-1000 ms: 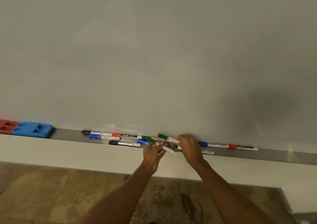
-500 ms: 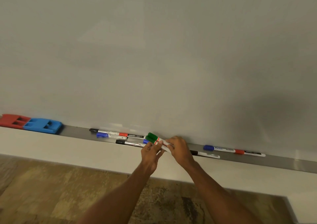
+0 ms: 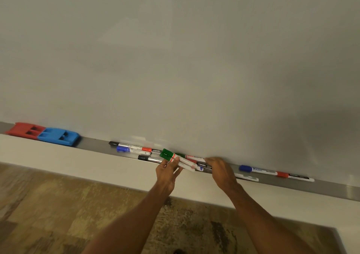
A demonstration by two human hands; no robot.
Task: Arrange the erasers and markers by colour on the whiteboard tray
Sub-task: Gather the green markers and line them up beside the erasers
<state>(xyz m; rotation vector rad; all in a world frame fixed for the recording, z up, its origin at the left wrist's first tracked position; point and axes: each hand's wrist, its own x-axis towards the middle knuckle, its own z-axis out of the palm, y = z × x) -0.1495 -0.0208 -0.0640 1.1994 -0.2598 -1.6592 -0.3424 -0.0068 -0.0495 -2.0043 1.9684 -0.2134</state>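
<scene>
Single head-worn wide-angle view, close to the whiteboard (image 3: 175,59), facing forward and down. Tray (image 3: 93,143) runs diagonally across mid-frame, lower at right; both forearms enter from below; floor (image 3: 48,205) fills the bottom.

Red eraser (image 3: 23,130), blue eraser (image 3: 58,137), green-capped white markers (image 3: 176,159), grey tray (image 3: 331,187), mottled brown floor (image 3: 58,205).

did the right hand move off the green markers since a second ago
Yes. The right hand has slid right along the tray, away from the green markers in the left hand, toward the blue marker.
</scene>
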